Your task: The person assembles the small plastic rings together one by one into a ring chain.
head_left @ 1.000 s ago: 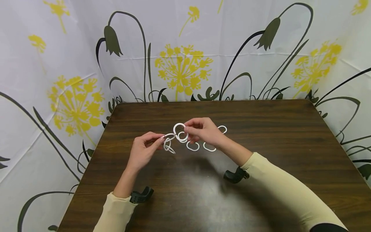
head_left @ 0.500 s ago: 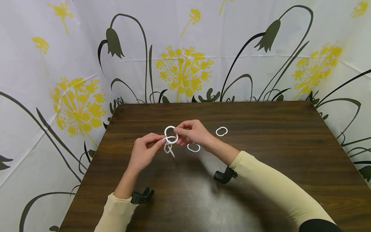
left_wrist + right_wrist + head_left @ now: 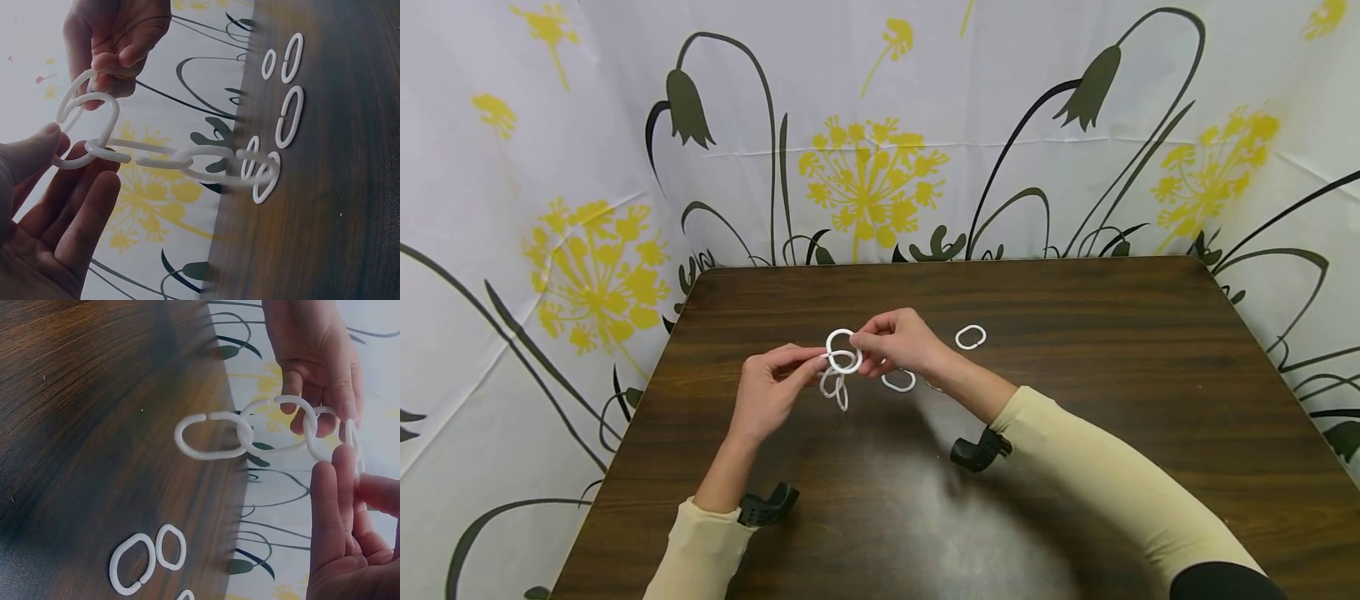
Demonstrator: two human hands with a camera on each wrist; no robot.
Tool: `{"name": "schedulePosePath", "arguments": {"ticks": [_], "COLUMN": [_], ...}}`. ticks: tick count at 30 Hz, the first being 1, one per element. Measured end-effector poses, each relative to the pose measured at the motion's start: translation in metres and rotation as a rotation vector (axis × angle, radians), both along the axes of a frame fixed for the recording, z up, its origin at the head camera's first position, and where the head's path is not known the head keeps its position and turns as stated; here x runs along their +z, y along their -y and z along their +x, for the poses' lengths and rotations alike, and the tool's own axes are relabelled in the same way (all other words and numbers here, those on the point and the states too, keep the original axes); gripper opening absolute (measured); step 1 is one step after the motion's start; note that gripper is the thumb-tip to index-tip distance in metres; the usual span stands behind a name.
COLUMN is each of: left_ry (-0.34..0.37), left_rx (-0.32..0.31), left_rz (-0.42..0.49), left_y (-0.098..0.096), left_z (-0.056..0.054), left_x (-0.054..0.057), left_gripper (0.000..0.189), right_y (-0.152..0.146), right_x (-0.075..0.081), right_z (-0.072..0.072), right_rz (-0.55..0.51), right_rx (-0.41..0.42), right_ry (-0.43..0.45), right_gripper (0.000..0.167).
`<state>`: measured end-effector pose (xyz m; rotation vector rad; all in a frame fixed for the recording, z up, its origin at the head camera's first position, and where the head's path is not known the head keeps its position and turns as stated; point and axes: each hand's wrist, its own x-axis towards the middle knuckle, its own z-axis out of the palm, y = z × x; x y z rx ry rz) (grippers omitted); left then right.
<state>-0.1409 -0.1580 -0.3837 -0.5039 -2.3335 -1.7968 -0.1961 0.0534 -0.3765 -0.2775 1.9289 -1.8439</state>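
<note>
Having moved left over the past second, the right hand pinches a white, plastic-looking oval ring at the top of the white, plastic-looking chain pinched by the left hand above the dark-brown, wood-grained table, apparently bringing the pieces together for linking.

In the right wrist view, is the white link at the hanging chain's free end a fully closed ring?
No, the end link shows a plain gap along one side.
</note>
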Motion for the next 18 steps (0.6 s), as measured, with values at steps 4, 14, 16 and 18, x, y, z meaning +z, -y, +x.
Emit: {"name": "schedulePosePath", "arguments": {"ticks": [4, 14, 16, 18], "left_ry": [0.004, 0.044, 0.055, 0.055], "left_rx": [0.01, 0.019, 0.029, 0.029], "left_rz": [0.024, -0.005, -0.03, -0.049], "left_y": [-0.0001, 0.0029, 0.0031, 0.0038], "left_z": [-0.0001, 0.0017, 0.0019, 0.0017], "left_x": [-0.0015, 0.0003, -0.0005, -0.0028], "left_gripper": [0.015, 0.016, 0.016, 0.016], "right_y": [-0.0006, -0.0021, -0.0032, -0.0037], "right_x": [-0.0014, -0.007, -0.0074, -0.008], "right_z": [0.0003, -0.0021, -0.0028, -0.0033], "right_rz": [0.02, -0.014, -0.028, -0.043], "right_rx": [0.005, -0.016, -0.026, -0.033], "right_ry": [-0.012, -0.048, -0.068, -0.087], "right_gripper": [0.021, 0.017, 0.017, 0.017]}}
